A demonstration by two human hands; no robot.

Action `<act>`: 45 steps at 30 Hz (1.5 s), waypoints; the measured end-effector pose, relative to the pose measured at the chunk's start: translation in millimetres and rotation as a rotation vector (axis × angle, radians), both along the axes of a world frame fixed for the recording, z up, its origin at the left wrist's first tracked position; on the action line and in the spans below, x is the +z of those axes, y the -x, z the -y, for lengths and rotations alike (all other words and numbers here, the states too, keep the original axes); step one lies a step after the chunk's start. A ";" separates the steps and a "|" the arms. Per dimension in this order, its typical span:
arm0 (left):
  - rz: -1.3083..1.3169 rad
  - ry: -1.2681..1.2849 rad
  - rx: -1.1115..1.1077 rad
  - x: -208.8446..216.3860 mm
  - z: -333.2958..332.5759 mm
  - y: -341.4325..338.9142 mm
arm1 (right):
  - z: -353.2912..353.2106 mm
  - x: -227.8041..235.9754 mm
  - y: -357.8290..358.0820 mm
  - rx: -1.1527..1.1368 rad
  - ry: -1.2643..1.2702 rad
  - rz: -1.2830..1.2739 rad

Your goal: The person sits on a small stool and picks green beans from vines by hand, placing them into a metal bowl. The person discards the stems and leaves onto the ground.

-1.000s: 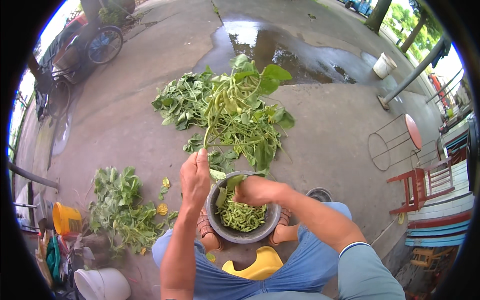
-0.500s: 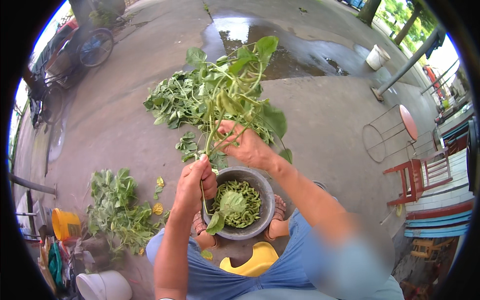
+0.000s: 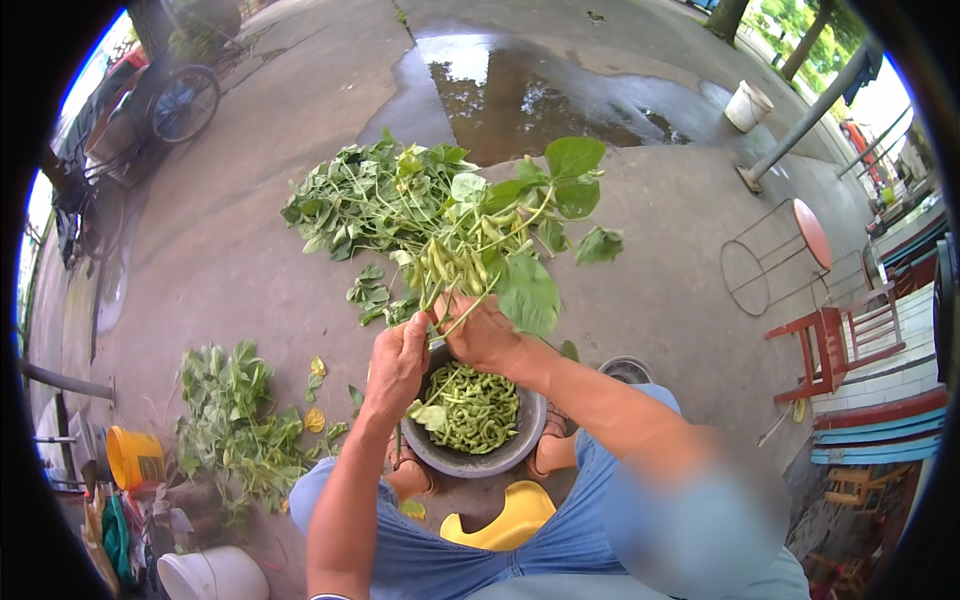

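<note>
My left hand [image 3: 398, 360] is closed round the lower stem of a leafy soybean plant [image 3: 527, 285], which tilts away from me to the right. Clusters of green pods [image 3: 452, 264] hang on its stalks just beyond my hands. Close beside the left, my right hand [image 3: 482, 335] has its fingers curled in at the plant's lower stems; the fingertips are partly hidden. Below both hands, between my feet, sits a dark round basin [image 3: 536, 425] holding many picked green pods [image 3: 480, 408] and a loose leaf [image 3: 430, 416].
A heap of soybean plants [image 3: 350, 195] lies ahead on the concrete, and another pile [image 3: 230, 420] at the left. Nearby are an orange bucket [image 3: 135, 457], a white bucket [image 3: 212, 577] and a yellow stool [image 3: 515, 515]. Rightward stand a round stool [image 3: 813, 235] and a wooden chair [image 3: 828, 352]. A puddle [image 3: 520, 105] spreads farther off.
My right hand has come down toward me, close to the left one. The plant has tipped lower and to the right. The big leaf over the basin's pods has gone from their middle.
</note>
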State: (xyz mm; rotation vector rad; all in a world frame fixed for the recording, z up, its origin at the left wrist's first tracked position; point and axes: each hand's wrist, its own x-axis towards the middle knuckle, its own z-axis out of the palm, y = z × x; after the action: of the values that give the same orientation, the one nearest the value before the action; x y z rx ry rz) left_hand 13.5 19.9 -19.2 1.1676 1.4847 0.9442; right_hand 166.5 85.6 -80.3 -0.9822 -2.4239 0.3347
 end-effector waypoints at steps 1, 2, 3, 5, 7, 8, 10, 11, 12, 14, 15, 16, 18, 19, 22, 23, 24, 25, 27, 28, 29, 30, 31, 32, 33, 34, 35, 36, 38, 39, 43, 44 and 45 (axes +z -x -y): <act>-0.031 -0.040 -0.008 -1.3 -0.2 -3.6 | -1.2 -15.7 2.2 -0.071 -0.089 0.181; -0.053 -0.082 -0.030 -3.4 -3.1 -12.4 | -10.3 -50.6 -16.9 -0.068 -0.026 0.066; -0.068 -0.127 -0.061 -4.5 -7.6 -23.7 | -20.1 -84.0 -43.1 -0.073 0.029 -0.048; -0.228 -0.182 -0.066 2.5 -0.6 -15.2 | -38.1 -90.1 -87.5 -0.127 0.179 -0.135; -0.324 -0.182 0.003 5.9 8.6 4.3 | -28.3 -56.1 -65.8 -0.239 0.219 0.376; -0.311 -0.192 -0.006 11.2 5.4 4.8 | -9.2 -44.6 -60.0 -0.181 0.383 0.455; -0.218 -0.153 -0.032 12.2 -2.8 6.0 | 18.5 -20.9 -42.7 0.024 0.632 0.660; -0.169 -0.125 -0.058 11.3 -4.1 4.4 | 31.9 -14.8 -29.8 0.179 0.729 0.789; -0.095 -0.141 -0.074 15.8 -6.0 0.7 | 44.4 -15.2 -22.4 0.230 0.808 0.772; -0.107 -0.206 -0.054 17.0 -5.8 -1.9 | 51.4 -0.1 -17.7 0.326 0.831 0.757; -0.118 -0.235 -0.039 16.5 -4.3 0.0 | 54.4 23.3 -13.8 0.369 0.780 0.757; -0.109 -0.253 -0.013 14.0 -2.7 2.6 | 56.5 46.6 -9.1 0.418 0.729 0.756; -0.205 -0.290 0.019 16.7 -0.7 6.3 | 37.5 91.1 -15.8 0.476 0.934 0.347; -0.260 -0.304 0.039 18.1 2.4 10.7 | 26.8 115.7 -17.2 0.463 1.097 0.137; -0.225 -0.251 0.090 26.5 4.2 14.3 | -5.0 143.0 -46.5 0.111 1.164 -0.217; -0.189 -0.238 0.096 26.2 3.5 13.6 | -15.8 140.2 -56.4 0.024 1.027 -0.244; -0.153 -0.227 0.100 26.1 1.9 11.7 | -22.0 127.1 -59.4 -0.103 0.760 -0.325; -0.114 -0.213 0.101 25.3 0.6 8.7 | -24.8 121.4 -59.4 -0.228 0.491 -0.395; -0.111 -0.214 0.067 25.9 0.0 4.2 | -24.1 122.7 -56.9 -0.235 0.436 -0.454; -0.112 -0.219 0.050 24.1 0.3 3.8 | -22.3 125.2 -53.1 -0.235 0.412 -0.485; -0.112 -0.224 0.033 22.4 0.8 3.5 | -20.8 126.2 -49.3 -0.235 0.402 -0.510; -0.113 -0.222 0.012 20.9 0.8 3.2 | -20.0 128.0 -46.1 -0.234 0.388 -0.534; -0.115 -0.221 -0.010 19.3 1.2 3.3 | -18.8 130.1 -45.2 -0.232 0.374 -0.558; -0.116 -0.220 -0.030 18.3 1.9 2.7 | -17.1 132.8 -46.2 -0.243 0.471 -0.514; -0.118 -0.200 -0.052 19.5 2.0 0.3 | -19.0 128.1 -48.4 -0.197 0.505 -0.558; -0.120 -0.180 -0.074 21.6 2.5 -2.1 | -23.1 119.1 -50.0 -0.150 0.539 -0.602; -0.122 -0.161 -0.095 23.2 2.5 -4.0 | -26.0 114.5 -51.5 -0.101 0.572 -0.645; -0.105 -0.143 -0.112 23.4 3.0 -3.8 | -25.8 118.2 -50.2 -0.040 0.262 -0.551; -0.069 -0.108 -0.144 23.5 2.3 -3.0 | -27.2 123.6 -47.2 0.065 0.018 -0.475; -0.032 -0.070 -0.160 23.2 2.2 -3.5 | -26.7 124.4 -46.3 0.118 -0.104 -0.434; 0.184 0.094 -0.292 17.4 -1.2 -0.6 | -17.5 105.4 -33.3 0.063 -0.172 -0.244; 0.326 0.123 -0.297 16.1 -2.2 -3.6 | -16.4 102.9 -31.5 -0.027 -0.257 -0.163; 0.470 0.147 -0.303 16.2 -3.9 -5.5 | -16.3 103.7 -31.8 -0.058 -0.297 -0.155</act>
State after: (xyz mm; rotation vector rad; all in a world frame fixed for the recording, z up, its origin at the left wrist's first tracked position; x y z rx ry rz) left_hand 19.0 23.8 -2.9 0.9486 0.9525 0.8147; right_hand 198.3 101.9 23.5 -0.8582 -2.2195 0.0261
